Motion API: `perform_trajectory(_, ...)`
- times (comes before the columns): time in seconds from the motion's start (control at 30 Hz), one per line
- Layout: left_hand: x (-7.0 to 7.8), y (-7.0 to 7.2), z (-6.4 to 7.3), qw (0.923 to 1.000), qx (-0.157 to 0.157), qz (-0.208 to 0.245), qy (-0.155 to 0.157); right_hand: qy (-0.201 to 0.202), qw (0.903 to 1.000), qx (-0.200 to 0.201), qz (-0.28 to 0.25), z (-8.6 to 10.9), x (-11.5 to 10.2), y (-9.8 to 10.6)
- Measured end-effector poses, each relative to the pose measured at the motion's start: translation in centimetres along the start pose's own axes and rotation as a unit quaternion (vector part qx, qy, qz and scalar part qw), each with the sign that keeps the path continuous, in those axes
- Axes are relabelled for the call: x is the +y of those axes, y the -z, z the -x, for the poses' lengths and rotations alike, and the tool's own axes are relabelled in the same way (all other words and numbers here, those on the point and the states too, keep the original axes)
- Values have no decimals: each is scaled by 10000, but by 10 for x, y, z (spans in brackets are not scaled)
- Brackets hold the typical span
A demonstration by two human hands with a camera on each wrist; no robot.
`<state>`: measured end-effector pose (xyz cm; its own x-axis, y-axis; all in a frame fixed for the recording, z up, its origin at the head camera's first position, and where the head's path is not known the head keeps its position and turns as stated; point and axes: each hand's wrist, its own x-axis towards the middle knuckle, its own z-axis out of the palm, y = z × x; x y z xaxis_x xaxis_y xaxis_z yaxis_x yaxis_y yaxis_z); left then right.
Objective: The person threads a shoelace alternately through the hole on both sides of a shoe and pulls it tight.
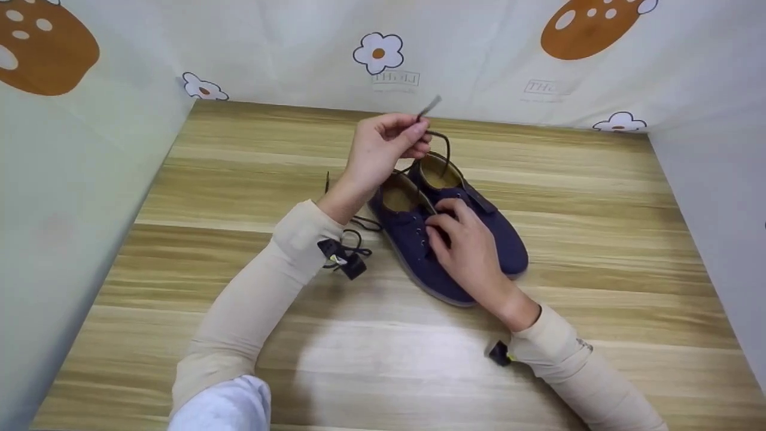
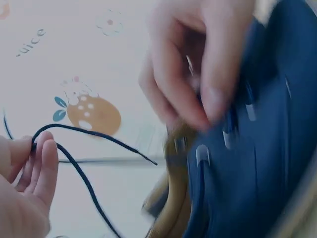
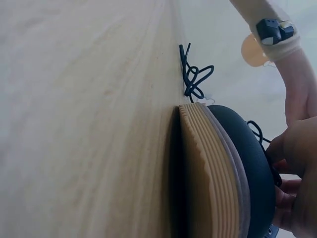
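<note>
A pair of navy lace-up shoes stands side by side on the wooden table. My left hand [image 1: 383, 143], raised above the heel ends, pinches a dark shoelace [image 1: 447, 146] between thumb and fingers. In the left wrist view the free end of this lace [image 2: 106, 135] sticks out past the fingertips. My right hand [image 1: 473, 245] is over the nearer shoe [image 1: 435, 280], its thumb and fingers gripping the upper beside the metal eyelets [image 1: 419, 232]. Its fingertips are partly hidden and blurred. The farther shoe [image 1: 508, 245] sits just behind, to the right.
Another dark lace [image 1: 356, 236] lies looped on the wooden table [image 1: 239, 155], left of the shoes and partly behind the left wrist's black camera [image 1: 344, 257]. A printed curtain [image 1: 287, 54] borders the table at the back and sides.
</note>
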<state>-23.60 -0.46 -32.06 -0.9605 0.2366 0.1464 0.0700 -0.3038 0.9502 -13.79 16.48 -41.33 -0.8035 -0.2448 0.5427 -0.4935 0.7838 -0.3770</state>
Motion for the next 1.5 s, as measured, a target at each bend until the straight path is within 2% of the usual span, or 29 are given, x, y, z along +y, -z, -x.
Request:
perform_trajectory(0.1, 3, -4, -2, 9923, 181, 1051, 632, 7, 10000, -22, -3, 0, 0, 0)
perform_trajectory(0.17, 3, -6, -5, 9877, 192, 1328, 806, 1, 10000, -17, -23, 0, 0, 0)
perform_trajectory(0.27, 3, -6, -9, 9852, 157, 1542, 731, -13, 10000, 9, -53, 0, 0, 1)
perform_trajectory(0.37, -3, -1, -14, 9869, 53, 1570, 361, -11, 10000, -10, -42, 0, 0, 1)
perform_trajectory(0.43, -11, 7, -15, 9917, -147, 1267, 162, -2, 10000, -34, -5, 1, 0, 0)
perform_trajectory(0.5, -19, 18, -12, 9976, -524, 452, 46, 8, 10000, -58, 25, 2, 0, -1)
perform_trajectory(0.53, -23, 24, -10, 9969, -780, -68, 7, 14, 10000, -76, 44, 2, -1, -1)
perform_trajectory(0.57, -26, 30, -7, 9924, -1032, -665, 18, 20, 9999, -85, 59, 3, -1, -2)
perform_trajectory(0.6, -29, 36, -4, 9820, -1315, -1353, 2, 31, 9999, -84, 58, 3, 0, -2)
perform_trajectory(0.63, -30, 41, -1, 9640, -1592, -2130, -59, 33, 9999, -87, 74, 3, 0, -1)
perform_trajectory(0.67, -31, 45, 2, 9381, -1871, -2907, -211, 35, 9999, -85, 86, 3, 0, -1)
perform_trajectory(0.7, -32, 47, 4, 9056, -2130, -3649, -373, 35, 9999, -86, 98, 2, 0, 0)
perform_trajectory(0.73, -32, 49, 6, 8695, -2358, -4303, -565, 27, 9999, -89, 109, 2, 0, 1)
perform_trajectory(0.77, -31, 49, 8, 8286, -2563, -4919, -758, 18, 9999, -82, 113, 2, 0, 2)
perform_trajectory(0.8, -31, 48, 10, 7887, -2758, -5406, -981, 17, 9999, -74, 97, 1, 1, 2)
perform_trajectory(0.83, -30, 48, 11, 7526, -2921, -5781, -1184, 8, 9999, -81, 107, 1, 0, 2)
perform_trajectory(0.87, -29, 47, 12, 7252, -3035, -6035, -1333, 7, 9999, -91, 97, 1, 0, 2)
perform_trajectory(0.9, -27, 46, 13, 7076, -3114, -6196, -1357, 7, 9999, -106, 83, 1, 0, 2)
perform_trajectory(0.93, -24, 45, 14, 6999, -3170, -6264, -1317, 8, 9999, -121, 70, 1, 0, 2)
perform_trajectory(0.97, -22, 44, 14, 6993, -3208, -6269, -1224, 11, 9999, -132, 57, 2, 0, 2)
perform_trajectory(1.0, -19, 43, 14, 7071, -3199, -6212, -1084, 15, 9999, -136, 34, 2, 0, 1)
perform_trajectory(1.03, -17, 43, 14, 7206, -3154, -6101, -951, 11, 9999, -142, 34, 2, 0, 1)
perform_trajectory(1.1, -14, 44, 13, 7580, -3007, -5752, -642, 6, 9999, -130, 7, 2, -1, 1)
perform_trajectory(1.17, -13, 44, 11, 7971, -2781, -5332, -538, 2, 9999, -113, 0, 2, 0, 1)
perform_trajectory(1.27, -16, 44, 9, 8496, -2224, -4728, -724, -15, 9999, -107, 30, 2, 0, 1)
perform_trajectory(1.33, -18, 42, 8, 8796, -1812, -4296, -945, -22, 9999, -112, 67, 1, 0, 1)
perform_trajectory(1.4, -20, 39, 7, 9011, -1428, -3925, -1166, -27, 9999, -114, 101, 1, 0, 0)
perform_trajectory(1.43, -20, 37, 7, 9079, -1252, -3782, -1305, -26, 9999, -110, 113, 1, 0, 0)
perform_trajectory(1.5, -19, 34, 6, 9159, -876, -3591, -1568, -4, 9999, -101, 105, 1, -1, 0)
